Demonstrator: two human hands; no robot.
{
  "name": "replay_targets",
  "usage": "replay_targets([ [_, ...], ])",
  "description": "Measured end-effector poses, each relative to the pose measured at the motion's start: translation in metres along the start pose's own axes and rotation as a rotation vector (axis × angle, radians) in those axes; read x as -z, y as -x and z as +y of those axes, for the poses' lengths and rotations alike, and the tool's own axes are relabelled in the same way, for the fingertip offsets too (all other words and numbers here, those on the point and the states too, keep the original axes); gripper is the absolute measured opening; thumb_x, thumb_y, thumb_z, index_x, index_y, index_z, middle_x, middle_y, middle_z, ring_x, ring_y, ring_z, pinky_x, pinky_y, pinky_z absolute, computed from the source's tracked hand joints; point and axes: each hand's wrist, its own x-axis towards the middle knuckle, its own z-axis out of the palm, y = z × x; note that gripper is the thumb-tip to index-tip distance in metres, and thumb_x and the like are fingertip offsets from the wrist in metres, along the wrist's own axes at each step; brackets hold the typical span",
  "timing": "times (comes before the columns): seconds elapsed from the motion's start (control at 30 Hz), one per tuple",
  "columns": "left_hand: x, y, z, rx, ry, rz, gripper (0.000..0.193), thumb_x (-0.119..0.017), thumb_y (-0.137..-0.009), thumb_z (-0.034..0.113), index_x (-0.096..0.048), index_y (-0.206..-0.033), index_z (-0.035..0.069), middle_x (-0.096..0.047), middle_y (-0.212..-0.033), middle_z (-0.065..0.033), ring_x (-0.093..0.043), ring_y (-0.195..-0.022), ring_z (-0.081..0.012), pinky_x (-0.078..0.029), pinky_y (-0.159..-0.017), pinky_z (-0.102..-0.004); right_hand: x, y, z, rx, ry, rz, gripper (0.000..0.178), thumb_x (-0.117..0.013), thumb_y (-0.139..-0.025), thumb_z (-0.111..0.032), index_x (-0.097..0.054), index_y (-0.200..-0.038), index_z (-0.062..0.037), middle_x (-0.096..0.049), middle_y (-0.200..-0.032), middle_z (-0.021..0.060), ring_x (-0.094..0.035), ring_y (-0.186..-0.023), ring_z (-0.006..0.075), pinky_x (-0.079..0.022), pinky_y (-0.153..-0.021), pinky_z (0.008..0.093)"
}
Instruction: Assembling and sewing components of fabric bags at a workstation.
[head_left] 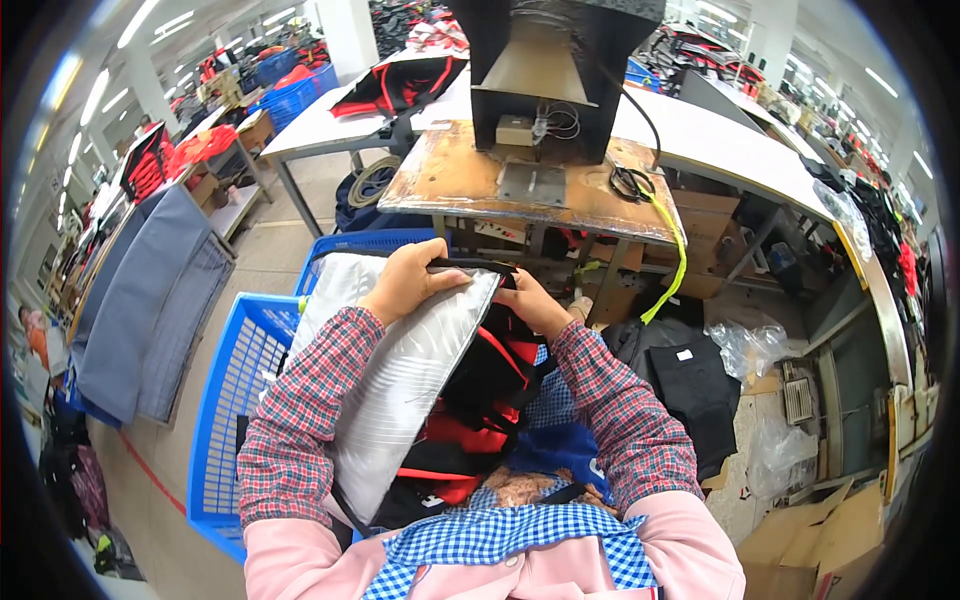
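A sewn fabric piece lies across my lap, with a shiny silver-white panel [400,375] bound in black and red and black cloth [465,425] below it. My left hand [415,282] pinches the panel's black top edge, thumb lying over the silver side. At the far right corner of that edge, my right hand [537,303] grips the piece, its fingertips partly hidden by dark fabric. The two hands are close together, a short gap of black edging between them. Whether the piece is a bag or a garment, I cannot tell.
Ahead stands a black machine [545,120] on a worn wooden worktop [440,170], a yellow-green strap [677,270] hanging off it. Blue plastic baskets [215,440] sit at my left. Black folded fabric [697,385], clear plastic and a cardboard box [815,540] lie to the right.
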Motion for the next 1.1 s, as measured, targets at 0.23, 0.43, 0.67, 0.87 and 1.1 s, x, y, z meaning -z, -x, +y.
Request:
replay_targets([
  [0.23,0.005,-0.080,-0.013,0.039,-0.127,0.157,0.045,-0.071,-0.083,0.045,-0.069,-0.084,0.001,-0.065,-0.074,-0.0200,-0.063,-0.070,-0.0348,-0.048,-0.066,-0.0396,0.045,-0.026,-0.034,0.007,-0.048,0.243,0.033,-0.054,-0.099,-0.020,-0.055,-0.127,-0.0027,-0.063,-0.113,0.0010,-0.056,-0.099,0.0081,-0.046,-0.087,0.0252],
  [0.43,-0.008,-0.131,-0.019,0.053,-0.191,0.062,0.050,-0.066,-0.086,0.050,-0.070,-0.084,0.000,-0.065,-0.073,-0.0202,-0.064,-0.069,-0.0340,-0.048,-0.066,-0.0409,0.084,-0.058,-0.062,0.113,0.100,0.437,0.033,-0.057,-0.098,-0.032,-0.064,-0.106,-0.0005,-0.067,-0.094,0.0024,-0.061,-0.085,0.0076,-0.050,-0.073,0.0232],
  [0.67,-0.017,-0.166,-0.039,0.041,-0.162,0.042,0.055,-0.063,-0.087,0.054,-0.071,-0.085,-0.001,-0.065,-0.070,-0.0191,-0.063,-0.065,-0.0312,-0.047,-0.064,-0.0403,0.115,-0.088,-0.064,-0.037,0.091,0.509,0.022,-0.058,-0.096,-0.023,-0.063,-0.096,-0.0014,-0.063,-0.083,0.0022,-0.060,-0.071,0.0106,-0.052,-0.062,0.0261],
  [0.87,-0.012,-0.191,-0.071,0.179,-0.195,0.039,0.061,-0.060,-0.088,0.059,-0.072,-0.081,0.000,-0.062,-0.061,-0.0162,-0.061,-0.057,-0.0256,-0.047,-0.060,-0.0381,0.135,-0.108,-0.068,-0.109,-0.167,0.479,0.016,-0.056,-0.097,-0.025,-0.060,-0.093,-0.0099,-0.057,-0.080,-0.0011,-0.056,-0.077,0.0107,-0.050,-0.067,0.0268],
  [1.1,-0.014,-0.196,-0.080,0.204,-0.156,0.020,0.061,-0.061,-0.088,0.058,-0.070,-0.076,-0.001,-0.060,-0.058,-0.0134,-0.056,-0.053,-0.0217,-0.044,-0.056,-0.0372,0.132,-0.105,-0.071,-0.177,-0.192,0.523,0.022,-0.058,-0.096,-0.030,-0.063,-0.098,-0.0079,-0.061,-0.087,-0.0004,-0.057,-0.081,0.0086,-0.051,-0.068,0.0259],
])
